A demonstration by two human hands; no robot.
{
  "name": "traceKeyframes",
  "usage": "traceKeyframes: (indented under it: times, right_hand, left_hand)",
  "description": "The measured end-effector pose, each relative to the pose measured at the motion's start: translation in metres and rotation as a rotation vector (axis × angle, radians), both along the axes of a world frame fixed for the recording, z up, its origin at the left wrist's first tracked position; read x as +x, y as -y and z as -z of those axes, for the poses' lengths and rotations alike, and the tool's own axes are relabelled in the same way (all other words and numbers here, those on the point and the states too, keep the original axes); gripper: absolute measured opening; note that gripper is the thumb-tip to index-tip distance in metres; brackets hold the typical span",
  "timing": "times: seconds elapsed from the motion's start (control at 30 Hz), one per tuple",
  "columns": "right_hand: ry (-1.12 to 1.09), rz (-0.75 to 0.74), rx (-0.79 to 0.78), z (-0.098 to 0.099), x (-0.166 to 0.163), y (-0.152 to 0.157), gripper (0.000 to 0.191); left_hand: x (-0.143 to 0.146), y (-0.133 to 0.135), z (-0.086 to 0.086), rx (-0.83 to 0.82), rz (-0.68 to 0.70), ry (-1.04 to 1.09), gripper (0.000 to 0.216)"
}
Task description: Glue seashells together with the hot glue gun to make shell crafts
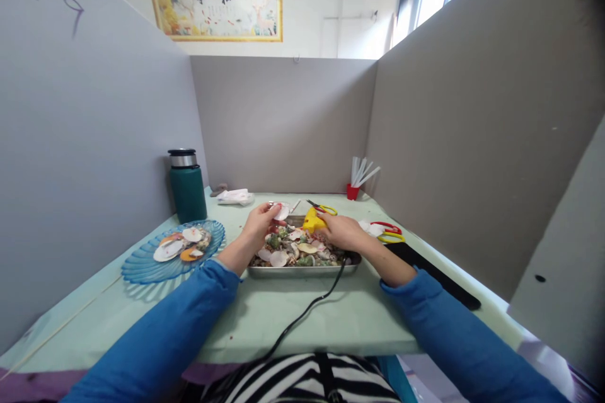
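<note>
Pinched in the fingers of my left hand [259, 227] is a white seashell [282, 211], held above the left back part of a metal tray [302, 272]. My right hand [344, 232] is closed around a yellow hot glue gun [312, 220] over the tray's right side; its trigger is hidden. A black cord [309, 307] runs from the tray's right end down over the table's front edge. Mixed shells [307, 249], white, tan and greenish, fill the tray. On the left, a blue scalloped glass plate [137, 264] bears several white and orange shells [182, 245].
A green bottle [188, 192] stands behind the plate. Scissors [326, 208] lie behind the tray, and red-and-yellow handles [390, 232] to its right, near a black strip [435, 276]. A red cup [352, 191] holds translucent sticks. Grey partitions [283, 123] enclose the table.
</note>
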State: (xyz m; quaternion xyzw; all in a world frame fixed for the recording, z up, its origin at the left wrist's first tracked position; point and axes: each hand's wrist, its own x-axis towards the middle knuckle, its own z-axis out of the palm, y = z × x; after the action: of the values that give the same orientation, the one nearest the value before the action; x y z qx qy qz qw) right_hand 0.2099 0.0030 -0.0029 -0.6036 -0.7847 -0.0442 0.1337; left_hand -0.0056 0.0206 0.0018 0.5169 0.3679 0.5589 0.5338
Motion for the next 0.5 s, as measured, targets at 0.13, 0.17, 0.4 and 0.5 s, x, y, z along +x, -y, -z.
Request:
traceKeyframes:
  times: [0.13, 0.17, 0.4, 0.5]
  right_hand:
    - [-0.677, -0.148, 0.105, -0.007, 0.006, -0.007, 0.037]
    - [-0.836, -0.179, 0.087, -0.009, 0.006, -0.007, 0.040]
    - [-1.133, -0.417, -0.122, -0.014, -0.006, 0.010, 0.034]
    - [-1.098, -0.451, -0.174, -0.010, -0.009, 0.011, 0.030]
  left_hand:
    - [0.001, 0.001, -0.001, -0.002, -0.023, 0.004, 0.021]
    - [0.002, 0.002, -0.001, 0.007, -0.027, -0.002, 0.021]
    - [0.003, 0.002, -0.001, 0.067, -0.034, -0.068, 0.021]
    - [0.003, 0.001, 0.000, 0.076, -0.039, -0.059, 0.020]
